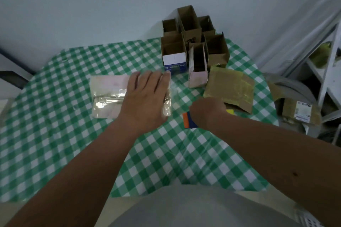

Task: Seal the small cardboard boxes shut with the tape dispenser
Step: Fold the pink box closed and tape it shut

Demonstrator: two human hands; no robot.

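A: We see a green-white check tablecloth (pixel 60 134), soft & shiny. Far back, a stack of open brown boxes (pixel 191 38).
B: Near us a flat pink box (pixel 108 96), glossy w/ tape. Our left hand (pixel 145 97) lies flat on it, fingers straight.
A: Right hand (pixel 208 110) curls round the orange-blue tape dispenser (pixel 189 120), right of the pink box.

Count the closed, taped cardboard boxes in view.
3: a pale pink box under the left hand, a brown box on the table beyond the right hand, and a labelled brown box off the table at far right. The open boxes may hide others.
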